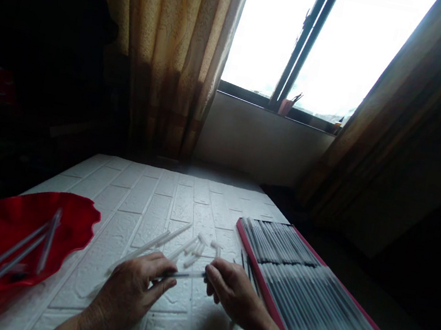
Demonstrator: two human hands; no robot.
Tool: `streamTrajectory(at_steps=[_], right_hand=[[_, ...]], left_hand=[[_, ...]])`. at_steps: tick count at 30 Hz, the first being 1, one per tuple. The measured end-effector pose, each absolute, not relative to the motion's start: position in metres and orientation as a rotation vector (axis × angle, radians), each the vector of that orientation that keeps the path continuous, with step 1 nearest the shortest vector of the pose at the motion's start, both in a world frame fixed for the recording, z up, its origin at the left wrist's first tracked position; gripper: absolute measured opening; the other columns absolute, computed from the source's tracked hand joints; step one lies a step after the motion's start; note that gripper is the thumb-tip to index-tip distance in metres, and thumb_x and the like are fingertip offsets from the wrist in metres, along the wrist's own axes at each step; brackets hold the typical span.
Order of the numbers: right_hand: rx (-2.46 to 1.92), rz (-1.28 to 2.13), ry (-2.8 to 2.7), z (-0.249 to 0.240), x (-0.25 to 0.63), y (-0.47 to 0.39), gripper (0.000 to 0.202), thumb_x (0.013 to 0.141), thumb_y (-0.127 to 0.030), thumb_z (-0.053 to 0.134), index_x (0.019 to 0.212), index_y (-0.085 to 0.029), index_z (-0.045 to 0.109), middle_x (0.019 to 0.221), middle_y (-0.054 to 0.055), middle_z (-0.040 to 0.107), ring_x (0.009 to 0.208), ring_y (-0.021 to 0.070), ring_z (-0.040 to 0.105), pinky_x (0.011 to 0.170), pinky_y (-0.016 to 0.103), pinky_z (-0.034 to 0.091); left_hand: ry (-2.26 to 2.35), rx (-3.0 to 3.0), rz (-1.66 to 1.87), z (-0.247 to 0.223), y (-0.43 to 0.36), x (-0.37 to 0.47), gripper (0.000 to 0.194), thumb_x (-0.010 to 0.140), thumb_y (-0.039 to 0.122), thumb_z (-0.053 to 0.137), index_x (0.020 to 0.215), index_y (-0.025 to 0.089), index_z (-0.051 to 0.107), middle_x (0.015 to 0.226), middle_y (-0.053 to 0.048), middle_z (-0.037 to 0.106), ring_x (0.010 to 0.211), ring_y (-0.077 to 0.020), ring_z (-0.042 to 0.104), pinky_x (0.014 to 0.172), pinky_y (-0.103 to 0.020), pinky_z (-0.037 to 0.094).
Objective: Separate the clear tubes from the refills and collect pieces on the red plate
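My left hand is closed in a pinch on one end of a slim pen. The other end of the pen is between the fingers of my right hand, also closed. The pen lies about level over the table; its tip and cap are too blurred to tell. Just beyond my hands are clear pen barrels and several short clear plastic pieces. Thin dark pen refills lie right of them, beside a red-edged box.
The red-edged box on the right holds tight rows of pens. At the left a red basin with a wavy rim holds several pens. The table has a white brick-pattern cover. Behind are curtains and a window.
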State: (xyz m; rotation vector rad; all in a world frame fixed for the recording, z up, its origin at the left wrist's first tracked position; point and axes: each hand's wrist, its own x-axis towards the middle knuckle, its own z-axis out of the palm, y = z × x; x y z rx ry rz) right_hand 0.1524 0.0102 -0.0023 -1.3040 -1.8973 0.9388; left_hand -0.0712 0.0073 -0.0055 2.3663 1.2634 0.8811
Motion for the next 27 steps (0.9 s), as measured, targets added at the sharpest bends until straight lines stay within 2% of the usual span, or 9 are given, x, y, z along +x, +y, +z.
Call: streamTrajectory(at_steps=[5, 7, 9, 11, 13, 16, 18, 23, 27], right_hand=[[-1.303, 1.126, -1.792, -0.008, 0.151, 0.014, 0.046, 0.09, -0.051, 0.04, 0.059, -0.018, 0.046, 0.048, -0.005, 0.046, 0.037, 0.0051, 0.038, 0.037, 0.016, 0.029], [-1.283, 1.128, -1.784, -0.01, 0.152, 0.014, 0.046, 0.09, -0.051, 0.04, 0.06, -0.018, 0.047, 0.05, -0.005, 0.047, 0.038, 0.0052, 0.039, 0.038, 0.017, 0.03], [-1.232, 1.079, -1.789, -0.009, 0.153, 0.014, 0.039, 0.09, -0.048, 0.043, 0.072, -0.016, 0.055, 0.06, -0.003, 0.054, 0.044, 0.0065, 0.046, 0.043, 0.018, 0.036], [-1.178, 1.022, -1.815, -0.007, 0.152, 0.012, 0.029, 0.089, -0.042, 0.049, 0.094, -0.016, 0.06, 0.073, 0.0, 0.06, 0.052, 0.0084, 0.053, 0.049, 0.02, 0.042], [-1.161, 0.918, -1.892, -0.002, 0.152, 0.009, 0.026, 0.085, -0.036, 0.056, 0.102, -0.017, 0.063, 0.078, 0.001, 0.062, 0.057, 0.0099, 0.055, 0.053, 0.021, 0.044], [-1.225, 0.682, -2.037, 0.01, 0.154, 0.006, 0.016, 0.082, -0.03, 0.06, 0.086, -0.017, 0.07, 0.074, 0.002, 0.065, 0.061, 0.0115, 0.055, 0.057, 0.022, 0.044], [-1.3, 0.596, -2.085, 0.02, 0.158, 0.004, 0.017, 0.083, -0.028, 0.058, 0.084, -0.018, 0.071, 0.073, 0.002, 0.067, 0.062, 0.0123, 0.056, 0.057, 0.022, 0.043], [-1.48, 0.567, -2.182, 0.038, 0.172, -0.008, 0.017, 0.081, -0.027, 0.058, 0.081, -0.018, 0.073, 0.065, 0.001, 0.065, 0.059, 0.0124, 0.057, 0.052, 0.02, 0.039], [-1.57, 0.597, -2.209, 0.038, 0.178, -0.025, 0.015, 0.081, -0.026, 0.059, 0.08, -0.019, 0.072, 0.066, 0.001, 0.067, 0.058, 0.0128, 0.059, 0.052, 0.02, 0.039]], left_hand=[[1.236, 2.369, 0.968, -0.007, 0.008, -0.07, 0.011, 0.083, 0.021, 0.059, 0.089, 0.025, 0.068, 0.085, 0.001, 0.071, 0.079, -0.0157, 0.067, 0.071, -0.023, 0.05], [1.253, 2.357, 0.979, -0.007, 0.008, -0.07, 0.01, 0.082, 0.021, 0.061, 0.088, 0.024, 0.068, 0.085, 0.001, 0.071, 0.079, -0.0158, 0.067, 0.071, -0.024, 0.051], [1.271, 2.332, 0.964, -0.007, 0.009, -0.07, 0.01, 0.081, 0.02, 0.062, 0.087, 0.024, 0.068, 0.085, 0.001, 0.071, 0.078, -0.0158, 0.067, 0.071, -0.024, 0.051], [1.277, 2.313, 0.93, -0.006, 0.009, -0.071, 0.009, 0.079, 0.02, 0.063, 0.086, 0.023, 0.068, 0.084, 0.002, 0.072, 0.077, -0.0156, 0.067, 0.07, -0.024, 0.051], [1.272, 2.3, 0.903, -0.006, 0.01, -0.072, 0.008, 0.079, 0.021, 0.063, 0.085, 0.023, 0.068, 0.082, 0.002, 0.072, 0.076, -0.0155, 0.067, 0.07, -0.024, 0.051], [1.276, 2.26, 0.911, -0.006, 0.012, -0.075, 0.012, 0.078, 0.023, 0.063, 0.089, 0.024, 0.068, 0.087, 0.001, 0.073, 0.08, -0.016, 0.068, 0.073, -0.025, 0.052], [1.293, 2.236, 0.915, -0.006, 0.012, -0.077, 0.016, 0.077, 0.023, 0.063, 0.092, 0.024, 0.068, 0.091, 0.001, 0.073, 0.081, -0.016, 0.068, 0.074, -0.025, 0.052], [1.322, 2.282, 0.913, -0.004, 0.013, -0.078, 0.012, 0.079, 0.024, 0.059, 0.088, 0.024, 0.068, 0.08, 0.003, 0.072, 0.067, -0.0136, 0.066, 0.065, -0.023, 0.051], [1.291, 2.315, 0.916, -0.005, 0.013, -0.077, 0.013, 0.079, 0.025, 0.059, 0.089, 0.024, 0.068, 0.081, 0.001, 0.072, 0.068, -0.0139, 0.066, 0.063, -0.022, 0.051]])
